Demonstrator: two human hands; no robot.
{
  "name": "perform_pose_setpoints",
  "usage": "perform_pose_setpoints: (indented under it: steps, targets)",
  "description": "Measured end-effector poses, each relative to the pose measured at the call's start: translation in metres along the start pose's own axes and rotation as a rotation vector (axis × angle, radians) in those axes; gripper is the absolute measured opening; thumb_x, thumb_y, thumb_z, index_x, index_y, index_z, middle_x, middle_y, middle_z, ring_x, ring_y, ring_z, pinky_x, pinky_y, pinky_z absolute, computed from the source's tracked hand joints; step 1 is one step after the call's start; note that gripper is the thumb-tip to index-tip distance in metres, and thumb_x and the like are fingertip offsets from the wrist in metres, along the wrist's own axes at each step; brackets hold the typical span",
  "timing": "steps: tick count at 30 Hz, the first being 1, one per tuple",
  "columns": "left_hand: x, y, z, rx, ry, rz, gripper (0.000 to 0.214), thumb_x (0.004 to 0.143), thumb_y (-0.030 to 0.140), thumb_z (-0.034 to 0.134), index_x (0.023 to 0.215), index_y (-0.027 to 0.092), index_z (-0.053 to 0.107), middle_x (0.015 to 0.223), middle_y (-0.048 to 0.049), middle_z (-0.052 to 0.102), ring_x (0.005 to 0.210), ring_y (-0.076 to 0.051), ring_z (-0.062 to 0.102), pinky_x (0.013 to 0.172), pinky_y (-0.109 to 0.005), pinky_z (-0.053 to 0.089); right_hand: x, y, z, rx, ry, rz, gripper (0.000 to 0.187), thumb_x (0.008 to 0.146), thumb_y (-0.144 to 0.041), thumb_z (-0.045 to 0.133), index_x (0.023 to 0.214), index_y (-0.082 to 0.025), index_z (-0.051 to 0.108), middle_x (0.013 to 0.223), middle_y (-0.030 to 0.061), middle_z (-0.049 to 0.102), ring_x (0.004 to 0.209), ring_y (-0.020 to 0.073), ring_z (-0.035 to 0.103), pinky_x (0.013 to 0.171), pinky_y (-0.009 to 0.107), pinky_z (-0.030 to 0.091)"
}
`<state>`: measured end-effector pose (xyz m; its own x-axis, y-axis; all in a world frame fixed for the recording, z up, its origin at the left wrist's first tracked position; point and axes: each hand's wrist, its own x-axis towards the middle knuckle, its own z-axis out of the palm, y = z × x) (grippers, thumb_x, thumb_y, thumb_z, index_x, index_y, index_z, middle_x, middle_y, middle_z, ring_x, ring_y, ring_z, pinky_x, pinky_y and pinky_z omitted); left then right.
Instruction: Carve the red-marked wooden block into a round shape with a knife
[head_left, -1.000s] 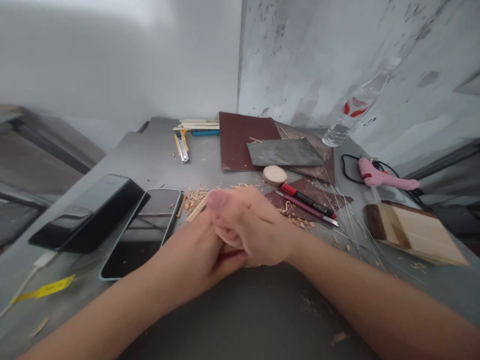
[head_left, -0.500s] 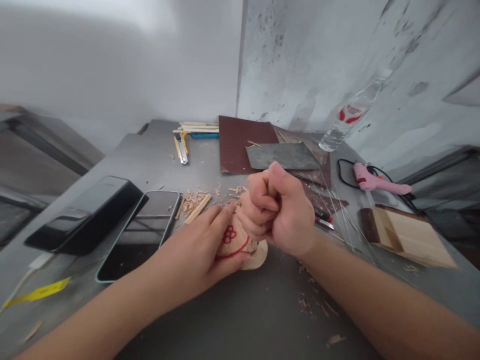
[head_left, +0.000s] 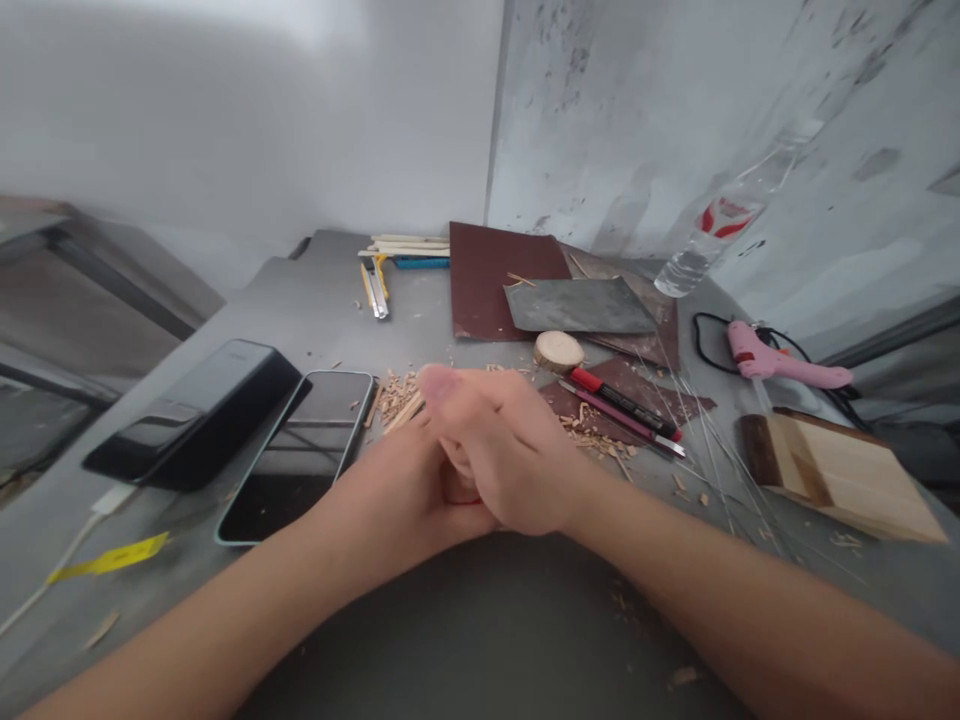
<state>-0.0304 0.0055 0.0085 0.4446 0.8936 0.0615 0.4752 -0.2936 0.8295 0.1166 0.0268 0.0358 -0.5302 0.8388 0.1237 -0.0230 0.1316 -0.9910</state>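
Note:
My left hand (head_left: 397,490) is closed around a pale wooden piece (head_left: 461,490) low over the table; only a sliver with a bit of red line shows. Curled into a fist, my right hand (head_left: 521,450) lies on top of the piece and against my left fingers. Whatever the right fist grips is hidden inside it. Just beyond it are a small round wood slice (head_left: 559,350), a red-capped black marker (head_left: 626,402) and a thin purple-handled tool (head_left: 619,415) with a metal tip. Wood shavings (head_left: 397,398) are scattered around both hands.
A phone (head_left: 300,455) and a black device (head_left: 195,410) lie at left. Sandpaper sheets (head_left: 495,280) and a box cutter (head_left: 376,290) are at the back. On the right stand a water bottle (head_left: 720,225), pink glue gun (head_left: 784,362), thin wires (head_left: 709,450) and wood block (head_left: 855,475).
My right fist has moved left and down, covering most of the red-marked wooden piece. The wood slice and marker behind it now show. The whole view has shifted slightly.

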Motion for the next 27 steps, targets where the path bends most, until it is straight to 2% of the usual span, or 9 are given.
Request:
perform_pose_setpoints:
  steps: [5,7,12,14,17,21,23,27]
  targets:
    - [0.0,0.0,0.0,0.014,-0.013,-0.07,0.045,0.075,0.039,0.083,0.114,0.025,0.066,0.114,-0.0047,0.075,0.101,-0.028,0.071,0.087,-0.041,0.058,0.005,0.009,-0.001,0.096,0.222,-0.021,0.054,0.109,-0.057,0.042,0.066,-0.026,0.029,0.056,-0.0066,0.021,0.05,0.0143,0.022,0.047,0.031,0.019]
    - [0.0,-0.002,0.001,0.001,-0.02,-0.082,0.046,0.075,0.038,0.083,0.116,0.025,0.066,0.117,-0.0047,0.075,0.104,-0.028,0.071,0.088,-0.041,0.059,0.006,0.009,-0.003,0.112,0.185,-0.006,0.052,0.109,-0.056,0.042,0.067,-0.027,0.03,0.055,-0.0065,0.023,0.048,0.0146,0.021,0.045,0.032,0.019]
    - [0.0,-0.004,0.006,-0.06,-0.024,-0.026,0.032,0.079,0.031,0.078,0.109,0.027,0.07,0.115,-0.0011,0.076,0.107,-0.026,0.073,0.084,-0.036,0.061,-0.003,0.005,-0.006,0.13,-0.097,0.039,0.048,0.104,-0.04,0.057,0.061,-0.023,0.041,0.055,-0.0048,0.036,0.048,0.012,0.028,0.042,0.029,0.023]
    - [0.0,-0.004,0.006,-0.064,-0.011,-0.039,0.033,0.078,0.035,0.08,0.108,0.026,0.069,0.114,-0.0017,0.076,0.102,-0.026,0.073,0.081,-0.036,0.06,-0.007,0.006,-0.011,0.191,-0.1,0.031,0.049,0.105,-0.042,0.052,0.061,-0.023,0.042,0.055,-0.0047,0.038,0.048,0.011,0.03,0.042,0.027,0.024]
    - [0.0,-0.004,0.003,0.011,-0.01,-0.092,0.047,0.076,0.04,0.082,0.117,0.024,0.067,0.115,-0.0047,0.075,0.103,-0.029,0.071,0.087,-0.043,0.058,-0.007,0.007,-0.021,0.32,-0.016,0.015,0.055,0.105,-0.058,0.044,0.062,-0.025,0.036,0.052,-0.0075,0.029,0.042,0.0095,0.023,0.038,0.024,0.022]
    - [0.001,-0.007,0.0,0.093,0.007,-0.124,0.061,0.073,0.047,0.082,0.126,0.024,0.064,0.127,-0.0091,0.072,0.116,-0.034,0.066,0.101,-0.05,0.052,-0.001,0.001,-0.031,0.574,-0.004,-0.021,0.062,0.097,-0.066,0.056,0.058,-0.024,0.032,0.048,-0.0104,0.022,0.038,0.0062,0.014,0.035,0.02,0.016]
    - [0.002,-0.006,-0.001,0.091,-0.007,-0.117,0.055,0.074,0.048,0.082,0.121,0.024,0.066,0.126,-0.009,0.072,0.115,-0.034,0.066,0.101,-0.05,0.053,0.0,-0.002,-0.03,0.595,-0.025,-0.045,0.063,0.096,-0.065,0.061,0.057,-0.024,0.033,0.049,-0.0101,0.023,0.038,0.006,0.015,0.036,0.02,0.016]
    - [0.002,-0.001,-0.001,0.052,-0.016,-0.066,0.042,0.077,0.039,0.08,0.114,0.025,0.067,0.117,-0.0061,0.076,0.106,-0.03,0.071,0.094,-0.045,0.057,-0.002,-0.001,-0.021,0.585,-0.073,-0.044,0.059,0.099,-0.06,0.061,0.059,-0.024,0.036,0.051,-0.0093,0.023,0.041,0.0079,0.017,0.038,0.023,0.015]
